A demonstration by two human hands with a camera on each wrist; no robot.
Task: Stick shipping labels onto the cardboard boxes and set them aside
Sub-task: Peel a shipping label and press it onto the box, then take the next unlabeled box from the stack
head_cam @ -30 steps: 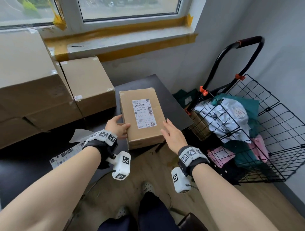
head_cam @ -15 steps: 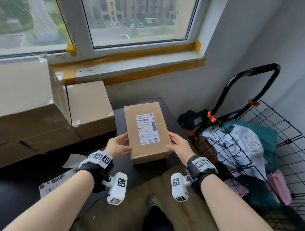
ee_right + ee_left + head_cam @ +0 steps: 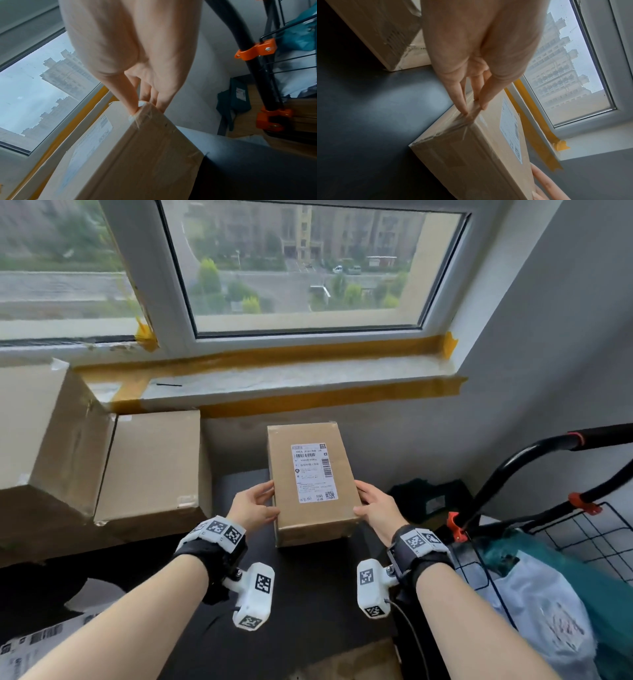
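A small brown cardboard box (image 3: 310, 508) with a white shipping label (image 3: 313, 472) stuck on its top is held between my two hands, above the black table (image 3: 308, 594) and below the window sill. My left hand (image 3: 255, 505) grips its left side near the front end, thumb on the top edge. My right hand (image 3: 375, 506) grips the right side the same way. In the left wrist view the left hand (image 3: 471, 105) pinches the taped corner of the box (image 3: 471, 155). In the right wrist view the right hand (image 3: 145, 106) clasps the opposite corner of the box (image 3: 137, 155).
Two larger cardboard boxes (image 3: 154, 467) (image 3: 44, 433) stand at the left against the wall. The taped window sill (image 3: 291, 381) runs just beyond the held box. A black wire cart (image 3: 565, 522) with bagged parcels stands at the right. Label sheets (image 3: 30, 645) lie at the lower left.
Both hands have closed on the labelled box and raised it off the table, forward toward the window sill. The head view has tilted upward.
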